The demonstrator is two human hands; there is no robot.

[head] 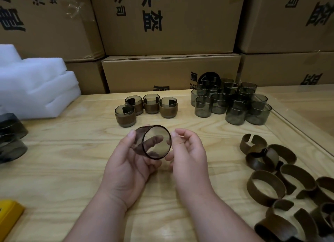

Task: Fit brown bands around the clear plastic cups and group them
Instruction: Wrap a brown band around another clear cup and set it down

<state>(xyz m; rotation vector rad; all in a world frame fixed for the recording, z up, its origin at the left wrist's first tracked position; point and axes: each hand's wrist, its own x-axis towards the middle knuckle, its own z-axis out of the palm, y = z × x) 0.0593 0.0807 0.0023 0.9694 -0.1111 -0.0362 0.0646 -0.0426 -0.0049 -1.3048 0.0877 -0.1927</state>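
Pale wooden table [72, 151], cardboard boxes [169, 25] behind; left hand [130, 162] grips cup [153, 142], right hand [188, 151] loosely curled

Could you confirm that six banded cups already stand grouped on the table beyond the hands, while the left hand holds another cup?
Not quite: the head view shows four banded cups grouped on the table, not six. The left hand does hold another cup.

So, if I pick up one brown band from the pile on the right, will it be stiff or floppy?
Probably springy rather than floppy: each brown band in the pile keeps its curved shape lying free. The open gap in one band suggests it can flex wider to slip over a cup. They look thin, so likely light. Lying overlapped, one may drag its neighbours along.
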